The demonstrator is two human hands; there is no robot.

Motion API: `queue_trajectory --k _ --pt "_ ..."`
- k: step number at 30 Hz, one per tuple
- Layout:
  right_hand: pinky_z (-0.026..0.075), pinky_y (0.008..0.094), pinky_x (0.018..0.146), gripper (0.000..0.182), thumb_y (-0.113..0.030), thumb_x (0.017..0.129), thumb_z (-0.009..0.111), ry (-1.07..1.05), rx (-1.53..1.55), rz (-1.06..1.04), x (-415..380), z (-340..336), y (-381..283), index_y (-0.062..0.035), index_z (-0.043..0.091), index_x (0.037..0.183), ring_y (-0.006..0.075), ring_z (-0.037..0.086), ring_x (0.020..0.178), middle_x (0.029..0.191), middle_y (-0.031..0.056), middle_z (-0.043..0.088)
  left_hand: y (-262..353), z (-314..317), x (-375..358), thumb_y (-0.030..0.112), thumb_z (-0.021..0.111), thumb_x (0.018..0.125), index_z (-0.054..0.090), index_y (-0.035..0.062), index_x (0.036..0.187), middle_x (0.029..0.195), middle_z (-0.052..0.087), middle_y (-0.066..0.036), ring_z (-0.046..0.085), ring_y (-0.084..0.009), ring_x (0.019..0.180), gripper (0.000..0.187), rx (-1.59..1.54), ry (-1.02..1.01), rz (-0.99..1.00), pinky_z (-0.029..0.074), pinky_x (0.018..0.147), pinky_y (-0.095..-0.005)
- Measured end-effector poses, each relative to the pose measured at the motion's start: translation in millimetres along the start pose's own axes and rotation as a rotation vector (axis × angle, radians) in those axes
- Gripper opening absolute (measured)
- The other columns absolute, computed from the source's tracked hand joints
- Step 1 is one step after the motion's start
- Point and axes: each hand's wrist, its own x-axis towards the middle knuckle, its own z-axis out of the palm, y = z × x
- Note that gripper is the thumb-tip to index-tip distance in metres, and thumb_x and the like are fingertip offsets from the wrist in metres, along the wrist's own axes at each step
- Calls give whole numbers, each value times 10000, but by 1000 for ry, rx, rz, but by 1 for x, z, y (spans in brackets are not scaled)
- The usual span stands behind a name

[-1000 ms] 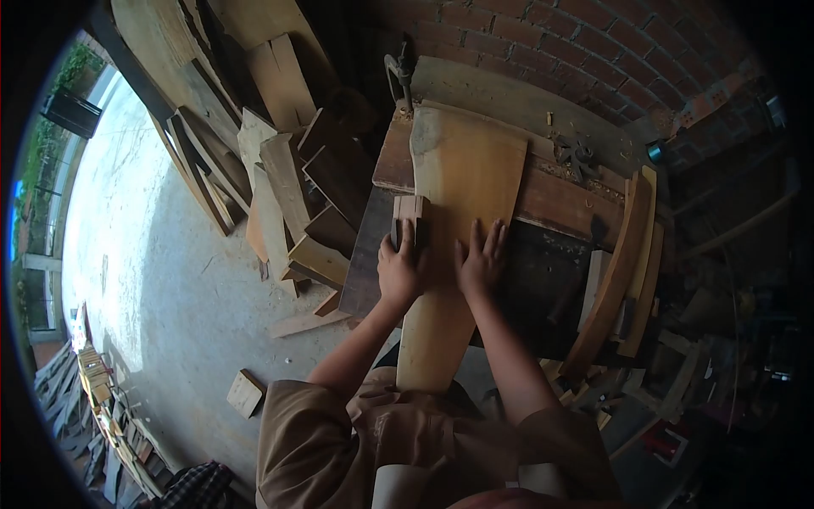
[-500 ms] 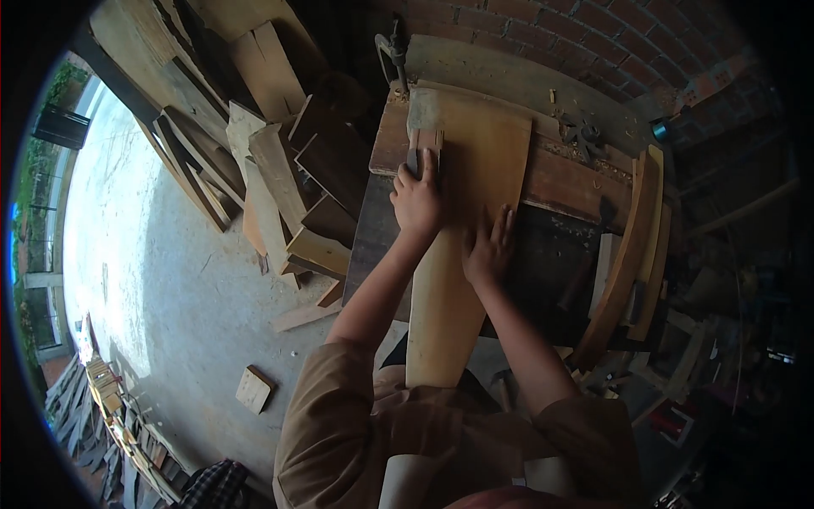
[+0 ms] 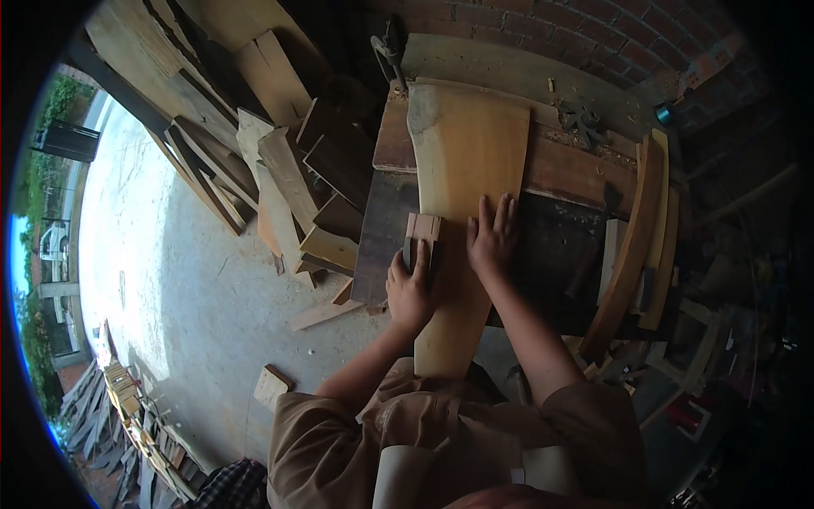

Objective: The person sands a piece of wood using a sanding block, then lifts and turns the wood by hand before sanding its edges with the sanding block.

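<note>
A long pale wooden board (image 3: 475, 144) lies lengthwise on the dark workbench (image 3: 386, 229), its near end reaching my body. My left hand (image 3: 411, 293) is closed around a small wooden block (image 3: 423, 229), which rests on the board's left edge; its index finger stretches along the top. Whether the block carries a blade or abrasive underneath is hidden. My right hand (image 3: 492, 237) lies on the right side of the board, fingers extended and slightly apart, holding nothing.
Curved wooden strips (image 3: 632, 246) stand along the bench's right end. A metal clamp (image 3: 391, 55) rises at the far left corner, and a dark star-shaped knob (image 3: 583, 127) sits among shavings. Offcuts (image 3: 292, 170) lean in a pile on the left. Behind is a brick wall (image 3: 585, 38).
My left hand has drawn the wooden block along the board's left edge, from near the far end toward my body. My right hand stays in about the same place on the board.
</note>
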Motion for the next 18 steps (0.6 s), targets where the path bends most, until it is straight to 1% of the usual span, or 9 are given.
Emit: queue_trajectory --k 1,5,8,10,11,13,15,17,18 --pt "300 501 957 462 -327 877 438 0 7 0 1 0 -1 -134 409 1296 383 239 1286 1385 233 246 3 -5 -17 334 598 772 361 161 1335 1199 369 -298 439 -432 1051 635 23 -34 10 379 877 -466" --pt "301 499 961 443 -298 880 440 4 -3 -8 1 0 0 -137 416 1292 394 240 1283 1381 240 251 10 -9 -5 346 593 773 344 180 1345 1212 373 -282 436 -427 1070 645 25 -83 -22 386 869 -459" --pt "304 500 960 436 -280 880 443 -9 -9 -9 2 -1 0 -133 418 1290 401 248 1277 1378 244 254 6 5 45 336 591 769 325 196 1353 1174 411 -304 445 -437 1067 657 -40 -12 -89 395 870 -456" --pt "305 501 960 431 -263 880 444 -4 14 -18 2 -5 -2 -124 418 1287 403 256 1273 1372 248 262 0 11 97 366 580 774 302 212 1361 1185 401 -329 435 -451 1089 667 -84 33 -165 393 892 -453" --pt "305 501 960 431 -263 880 444 -5 13 -18 2 -5 -2 -124 418 1287 403 256 1273 1372 248 262 -6 16 127 386 572 775 313 218 1352 1200 397 -319 437 -440 1092 654 -102 34 -221 399 888 -451" --pt "307 503 957 430 -262 881 441 5 13 -25 3 -5 -2 -114 419 1284 404 256 1273 1366 251 269 -4 16 194 399 574 762 355 247 1320 1185 427 -262 457 -401 1083 617 -110 118 -267 417 866 -437" --pt "308 504 955 429 -263 881 438 1 -1 -16 3 -5 -3 -112 420 1282 403 257 1272 1363 252 272 -8 22 217 400 576 760 355 266 1319 1172 438 -248 463 -395 1076 615 -52 110 -240 418 866 -431" --pt "310 504 953 428 -264 882 436 -5 -13 -11 1 -5 -2 -110 421 1281 403 258 1272 1361 253 275 -7 26 221 406 576 758 351 269 1321 1166 442 -247 467 -392 1070 621 16 171 -225 417 869 -427" --pt "311 504 951 428 -267 882 432 1 -5 -14 1 -6 -2 -112 421 1281 403 257 1273 1362 250 276 -11 30 215 407 575 761 350 251 1328 1155 445 -255 468 -404 1060 629 18 210 -192 414 866 -439"
